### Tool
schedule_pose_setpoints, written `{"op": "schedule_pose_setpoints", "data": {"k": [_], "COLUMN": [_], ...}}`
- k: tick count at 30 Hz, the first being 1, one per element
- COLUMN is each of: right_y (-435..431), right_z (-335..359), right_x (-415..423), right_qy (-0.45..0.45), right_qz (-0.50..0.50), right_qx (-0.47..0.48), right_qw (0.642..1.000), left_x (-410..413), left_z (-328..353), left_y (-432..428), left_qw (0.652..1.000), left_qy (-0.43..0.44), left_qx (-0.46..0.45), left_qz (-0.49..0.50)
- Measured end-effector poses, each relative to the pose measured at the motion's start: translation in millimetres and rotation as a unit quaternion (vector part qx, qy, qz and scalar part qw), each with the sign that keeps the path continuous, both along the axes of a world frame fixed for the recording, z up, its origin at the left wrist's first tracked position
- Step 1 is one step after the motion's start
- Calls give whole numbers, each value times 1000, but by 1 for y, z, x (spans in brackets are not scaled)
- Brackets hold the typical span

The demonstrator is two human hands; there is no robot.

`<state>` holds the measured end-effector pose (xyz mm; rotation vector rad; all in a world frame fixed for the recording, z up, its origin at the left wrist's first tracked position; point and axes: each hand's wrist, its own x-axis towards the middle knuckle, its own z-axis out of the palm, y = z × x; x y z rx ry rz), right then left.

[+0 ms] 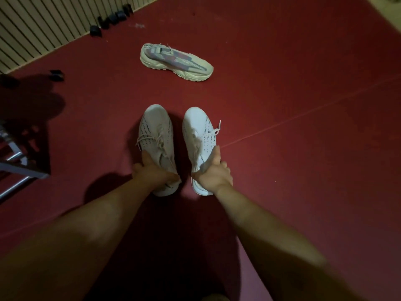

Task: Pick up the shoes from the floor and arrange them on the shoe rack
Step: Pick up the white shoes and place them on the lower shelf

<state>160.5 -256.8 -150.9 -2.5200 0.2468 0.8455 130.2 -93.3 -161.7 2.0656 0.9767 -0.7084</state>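
Observation:
Two white knit sneakers with dark dashes stand side by side on the red floor, toes pointing away from me. My left hand (152, 172) grips the heel opening of the left sneaker (156, 131). My right hand (213, 173) grips the collar of the right sneaker (196, 129), thumb along its side. A third shoe (175, 61), beige with a pink-and-blue knit upper, lies on the floor farther ahead, toe to the right. The metal shoe rack (19, 161) shows partly at the left edge.
A slatted wall (43, 25) runs along the upper left, with several small dark objects (108, 20) on the floor at its foot. Another dark object (56, 74) lies near the rack. Red floor (303, 105) stretches to the right.

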Motion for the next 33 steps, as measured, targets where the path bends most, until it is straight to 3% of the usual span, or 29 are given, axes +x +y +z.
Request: {"op": "schedule_pose_setpoints", "data": {"k": [4, 9, 18, 23, 29, 33], "right_y": [-16, -24, -21, 13, 78, 117], "right_z": [0, -11, -1, 9, 42, 55], "right_x": [-3, -4, 3, 0, -36, -82], "right_qy": [-85, -80, -121, -131, -190, -197], "right_qz": [66, 147, 28, -35, 31, 119], "right_qx": [-57, -112, 78, 195, 261, 252], "right_qw": [993, 979, 989, 971, 946, 940], "left_x": [6, 7, 3, -25, -108, -180], "left_z": [0, -3, 3, 44, 100, 108], "left_y": [-16, -22, 10, 40, 81, 119], "left_qw": [999, 992, 994, 984, 974, 974], "left_qy": [-20, -25, -92, -160, -163, -148], "left_qx": [25, 103, 45, 72, 110, 134], "left_qz": [-24, -75, -28, 21, 116, 111]}}
